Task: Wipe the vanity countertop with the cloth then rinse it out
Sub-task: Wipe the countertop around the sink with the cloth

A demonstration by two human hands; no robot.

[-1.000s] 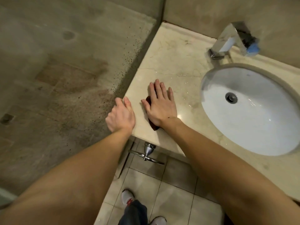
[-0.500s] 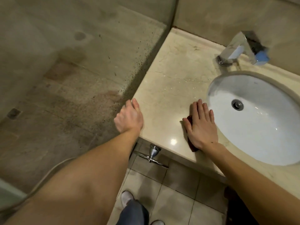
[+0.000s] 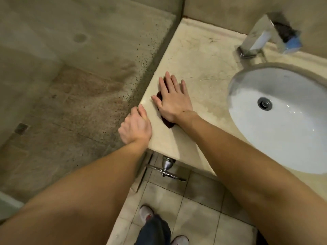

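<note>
A beige marble countertop point(image 3: 200, 68) runs beside a white oval sink point(image 3: 286, 121). My right hand point(image 3: 172, 99) lies flat with spread fingers on a dark red cloth point(image 3: 168, 125), pressing it against the counter near the left edge. Only small parts of the cloth show past the palm and fingers. My left hand point(image 3: 135, 127) grips the counter's left front corner, fingers curled over the edge. A chrome faucet point(image 3: 260, 36) stands behind the sink.
A speckled glass shower panel point(image 3: 88, 68) borders the counter's left side. A chrome handle point(image 3: 167, 167) sticks out below the counter's front edge. My shoes point(image 3: 146, 213) stand on the tiled floor. A blue object point(image 3: 293, 42) sits by the faucet.
My right hand slid the cloth from beside the sink back left toward the counter's left edge. My left hand stayed on the corner.
</note>
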